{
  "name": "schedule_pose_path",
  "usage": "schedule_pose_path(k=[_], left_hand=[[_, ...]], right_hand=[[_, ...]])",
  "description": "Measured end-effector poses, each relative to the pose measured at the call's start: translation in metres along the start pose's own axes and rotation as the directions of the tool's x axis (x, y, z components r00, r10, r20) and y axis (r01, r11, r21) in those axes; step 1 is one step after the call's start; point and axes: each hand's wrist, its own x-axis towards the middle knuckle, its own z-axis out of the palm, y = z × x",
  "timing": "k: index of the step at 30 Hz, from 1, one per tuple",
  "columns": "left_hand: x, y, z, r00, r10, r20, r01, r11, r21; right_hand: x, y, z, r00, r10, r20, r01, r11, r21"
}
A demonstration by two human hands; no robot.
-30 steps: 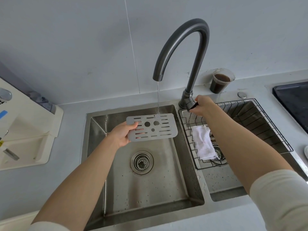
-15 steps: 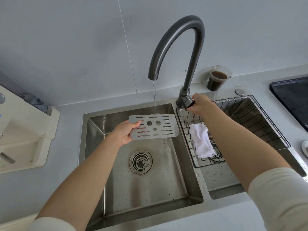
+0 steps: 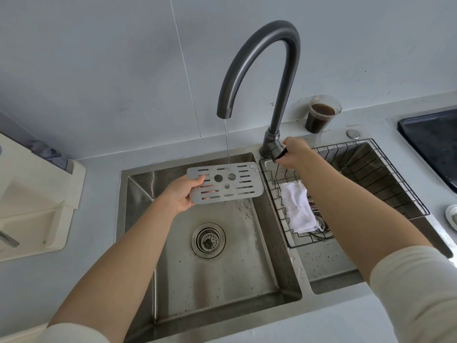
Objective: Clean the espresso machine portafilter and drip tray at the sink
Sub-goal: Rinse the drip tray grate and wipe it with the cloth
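A: Surface and room, largest first?
B: Obs: pale grey wall [image 3: 99, 70] with one vertical seam. Below it, a pale grey counter [image 3: 94, 169] with a double steel sink [image 3: 222, 280] set in. The left basin is the larger. The smaller right basin carries a black wire basket [image 3: 385, 174]. A dark gooseneck faucet [image 3: 284, 45] stands at the back between the basins. There is a cream appliance [image 3: 37, 201] far left and a dark cooktop [image 3: 432, 144] far right.
A: Task item?
B: Item: drip tray grate [image 3: 237, 189]. It is flat matte grey metal with rounded corners, rows of slots and three round holes. It is held roughly level above the left basin, under the spout. A thin water stream [image 3: 227, 142] lands near its back edge.
A: Hands?
B: On the left hand [image 3: 180, 196], the fingers [image 3: 197, 180] grasp the grate's left end, thumb on top. The right hand [image 3: 294, 154] is curled round the faucet handle [image 3: 278, 152].
A: Small items?
B: Noted: white cloth [image 3: 296, 209] in the basket, clear cup [image 3: 321, 117] of dark liquid on the counter behind it, drain strainer [image 3: 208, 240] in the left basin floor.
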Motion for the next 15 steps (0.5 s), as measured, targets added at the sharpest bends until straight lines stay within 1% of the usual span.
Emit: schedule_pose_path(k=[2, 8, 15], left_hand=[[0.000, 0.001, -0.005, 1.000, 0.012, -0.002, -0.012, 1.000, -0.015], [-0.006, 0.005, -0.020, 0.998, 0.054, -0.016, -0.054, 0.997, -0.061], [-0.007, 0.010, -0.031, 0.994, 0.103, -0.029, -0.107, 0.981, -0.159]], right_hand=[[0.001, -0.001, -0.001, 1.000, 0.005, 0.000, -0.005, 1.000, -0.014], [0.007, 0.000, -0.002, 0.999, 0.026, 0.020, -0.026, 0.999, 0.020], [0.008, 0.000, -0.002, 1.000, 0.020, -0.001, -0.020, 1.000, 0.022]])
